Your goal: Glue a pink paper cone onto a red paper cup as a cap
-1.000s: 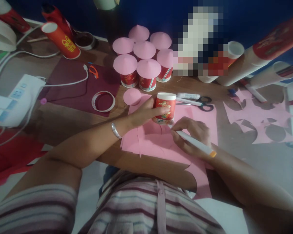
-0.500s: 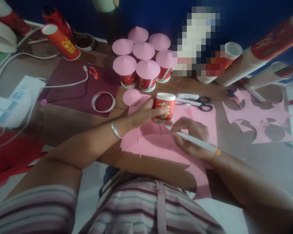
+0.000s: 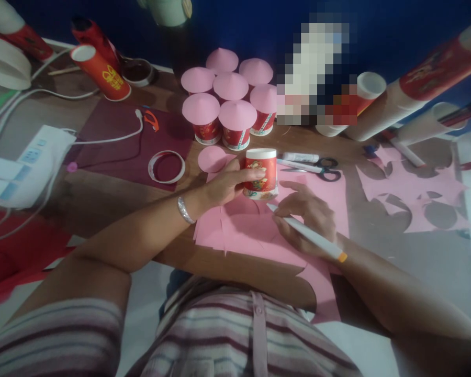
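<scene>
Dim, soft-focus view with blurred, stretched edges

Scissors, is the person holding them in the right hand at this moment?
No, the scissors lie on the table beyond the red cup gripped by the left hand, while the right hand holds a white pen.

No lettering is legible; prints on the red cup point(image 3: 261, 175) and red tube point(image 3: 101, 73) are too blurred.
</scene>
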`<action>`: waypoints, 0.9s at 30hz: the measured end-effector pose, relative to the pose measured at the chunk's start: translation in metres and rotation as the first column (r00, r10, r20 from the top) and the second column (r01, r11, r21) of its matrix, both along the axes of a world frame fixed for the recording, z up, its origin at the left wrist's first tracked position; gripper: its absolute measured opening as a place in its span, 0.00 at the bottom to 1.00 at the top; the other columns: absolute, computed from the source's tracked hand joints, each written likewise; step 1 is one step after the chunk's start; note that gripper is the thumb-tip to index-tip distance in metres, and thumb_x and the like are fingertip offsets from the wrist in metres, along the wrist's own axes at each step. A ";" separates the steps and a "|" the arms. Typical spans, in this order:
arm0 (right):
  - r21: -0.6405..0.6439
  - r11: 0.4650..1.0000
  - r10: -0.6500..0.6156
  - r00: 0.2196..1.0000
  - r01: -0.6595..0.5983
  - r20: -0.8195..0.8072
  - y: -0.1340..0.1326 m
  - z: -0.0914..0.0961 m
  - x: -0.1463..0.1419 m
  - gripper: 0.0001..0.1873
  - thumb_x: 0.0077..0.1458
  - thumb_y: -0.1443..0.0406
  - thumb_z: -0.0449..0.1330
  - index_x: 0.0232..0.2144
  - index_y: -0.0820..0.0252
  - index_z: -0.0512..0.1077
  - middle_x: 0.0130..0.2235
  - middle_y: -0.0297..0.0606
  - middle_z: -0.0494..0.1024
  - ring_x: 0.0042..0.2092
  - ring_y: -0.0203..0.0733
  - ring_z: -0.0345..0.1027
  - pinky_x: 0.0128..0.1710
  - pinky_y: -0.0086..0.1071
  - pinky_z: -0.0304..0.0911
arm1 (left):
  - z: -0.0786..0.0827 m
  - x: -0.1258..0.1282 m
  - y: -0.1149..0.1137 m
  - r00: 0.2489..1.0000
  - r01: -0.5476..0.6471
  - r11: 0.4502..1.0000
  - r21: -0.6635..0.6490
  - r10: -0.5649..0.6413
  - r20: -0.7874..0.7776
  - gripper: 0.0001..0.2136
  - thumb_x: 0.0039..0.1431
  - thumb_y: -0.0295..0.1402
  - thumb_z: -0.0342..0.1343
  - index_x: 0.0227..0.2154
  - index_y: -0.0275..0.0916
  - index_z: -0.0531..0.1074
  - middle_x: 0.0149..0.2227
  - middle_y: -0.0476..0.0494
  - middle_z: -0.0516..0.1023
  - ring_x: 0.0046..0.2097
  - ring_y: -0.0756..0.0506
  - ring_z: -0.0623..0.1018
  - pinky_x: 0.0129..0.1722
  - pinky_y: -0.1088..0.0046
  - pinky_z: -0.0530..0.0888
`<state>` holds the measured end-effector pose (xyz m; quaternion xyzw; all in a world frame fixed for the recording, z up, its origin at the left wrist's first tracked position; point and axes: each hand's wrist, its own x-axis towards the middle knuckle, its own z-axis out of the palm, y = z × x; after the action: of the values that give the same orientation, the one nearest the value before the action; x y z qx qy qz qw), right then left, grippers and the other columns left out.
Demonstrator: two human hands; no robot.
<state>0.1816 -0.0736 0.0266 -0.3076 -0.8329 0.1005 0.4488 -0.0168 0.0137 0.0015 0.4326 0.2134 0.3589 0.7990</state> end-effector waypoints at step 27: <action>-0.024 0.992 -0.124 0.992 0.124 0.021 -0.003 -0.002 -0.004 0.07 0.61 0.70 0.65 0.39 0.55 0.71 0.31 0.33 0.80 0.30 0.38 0.77 0.28 0.29 0.73 | 0.005 0.004 -0.003 0.991 -0.049 0.998 0.034 0.053 -0.121 0.20 0.51 0.42 0.74 0.37 0.36 0.73 0.34 0.47 0.79 0.35 0.50 0.79 0.34 0.75 0.77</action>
<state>0.1776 -0.0769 0.0243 -0.3654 -0.8152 0.0799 0.4422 -0.0126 0.0107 0.0065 0.4607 0.2672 0.3553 0.7682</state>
